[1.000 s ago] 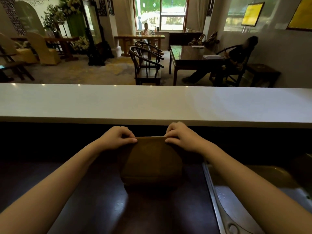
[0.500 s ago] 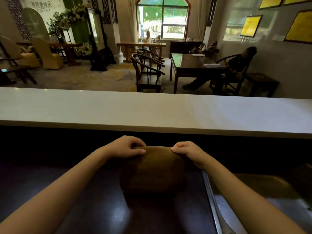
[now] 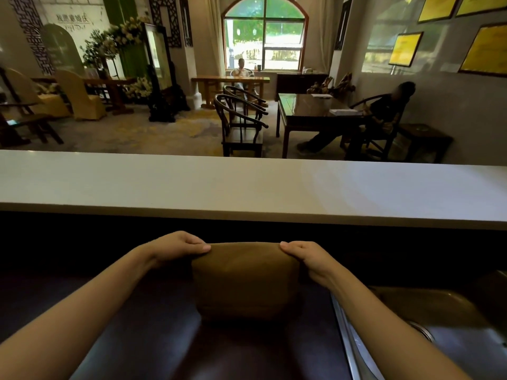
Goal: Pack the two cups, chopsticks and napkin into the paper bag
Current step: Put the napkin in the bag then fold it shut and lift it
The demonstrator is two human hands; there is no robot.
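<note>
Dark bench (image 3: pixel 131 338) carries the paper bag (image 3: pixel 247 281) beside a sink (image 3: pixel 452 333), left hand (image 3: pixel 178 246) and right hand (image 3: pixel 307 259) each pinched shut on a top corner, so the fold should be pressed evenly, level and without tearing.

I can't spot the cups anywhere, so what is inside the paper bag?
Its contents cannot be seen. The paper bag has its top folded shut, with the left hand and right hand gripping the corners; no cups, chopsticks or napkin are visible.
</note>
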